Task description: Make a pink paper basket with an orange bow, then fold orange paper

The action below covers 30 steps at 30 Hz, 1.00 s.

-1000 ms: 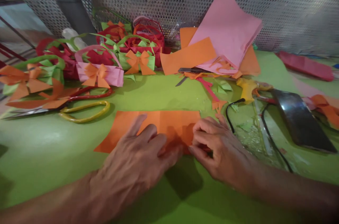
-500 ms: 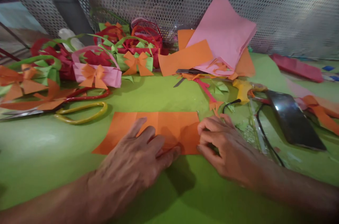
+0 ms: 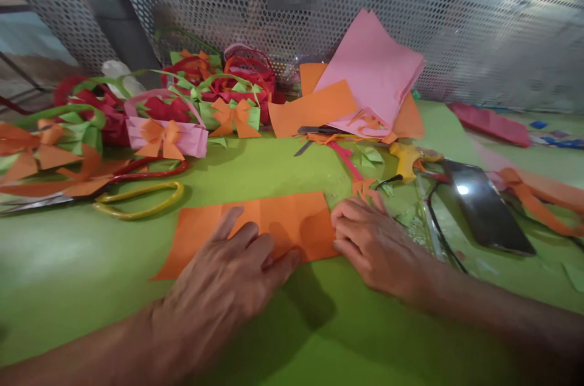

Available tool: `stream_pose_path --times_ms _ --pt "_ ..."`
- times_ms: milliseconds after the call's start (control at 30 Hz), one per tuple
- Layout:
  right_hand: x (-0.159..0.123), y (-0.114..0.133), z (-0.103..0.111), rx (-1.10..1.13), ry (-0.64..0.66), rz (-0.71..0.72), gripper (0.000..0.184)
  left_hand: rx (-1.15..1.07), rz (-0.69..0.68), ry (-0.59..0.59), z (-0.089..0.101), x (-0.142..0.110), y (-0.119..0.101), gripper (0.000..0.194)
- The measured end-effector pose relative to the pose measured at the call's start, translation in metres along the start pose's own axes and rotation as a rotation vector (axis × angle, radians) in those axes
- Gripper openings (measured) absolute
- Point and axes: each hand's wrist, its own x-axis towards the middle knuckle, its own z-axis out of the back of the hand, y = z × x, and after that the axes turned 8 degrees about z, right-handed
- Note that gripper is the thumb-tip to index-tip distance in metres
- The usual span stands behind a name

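A creased orange strip of paper (image 3: 278, 225) lies on the green tabletop in front of me, slightly slanted, its left end nearer to me. My left hand (image 3: 232, 270) rests on the strip's middle and lower edge. Its index finger is stretched out, the other fingers are loosely bent and the thumb points right. At the strip's right end, my right hand (image 3: 374, 246) has its fingers curled and pressed together on the paper's edge; the fingertips are partly hidden.
Left lie scissors (image 3: 139, 200) with red and yellow handles. Behind stand small paper bags (image 3: 166, 134) with bows. Pink sheets (image 3: 369, 70) lean at the back over orange paper. Right are a yellow glue gun (image 3: 406, 161), a black cable and a phone (image 3: 488, 206).
The orange strip has turned a little, its left end coming closer to me and its right end going away. My right hand has moved with that end. The view has shifted slightly.
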Motion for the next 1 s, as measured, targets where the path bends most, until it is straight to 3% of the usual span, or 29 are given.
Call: stream_pose_path --times_ms 200,300,433,533,600,667,767,1000 --pt "0.014 -0.012 -0.004 -0.043 -0.012 -0.028 0.017 0.047 0.007 0.025 0.002 -0.007 0.003 0.028" --pt "0.014 -0.014 -0.004 -0.093 -0.021 -0.022 0.015 0.086 -0.019 0.052 0.002 -0.011 0.004 0.033" --pt "0.015 -0.009 0.009 -0.094 -0.040 -0.022 0.011 0.076 -0.006 0.070 0.000 -0.012 0.003 0.030" --pt "0.021 0.003 0.025 0.085 -0.089 -0.092 0.012 0.082 0.003 0.058 -0.001 -0.012 0.002 0.027" --pt "0.027 0.012 0.029 0.303 -0.022 -0.134 0.014 0.099 0.005 0.051 -0.001 -0.011 0.002 0.024" --pt "0.034 0.019 0.026 0.469 0.134 -0.163 0.014 0.106 -0.008 0.047 -0.001 -0.012 0.002 0.021" --pt "0.043 0.022 0.016 0.512 0.289 -0.223 0.014 0.104 0.000 0.031 0.001 -0.014 0.003 0.021" --pt "0.051 0.019 0.013 0.486 0.326 -0.277 0.028 0.099 0.005 -0.009 0.009 -0.020 0.004 0.017"
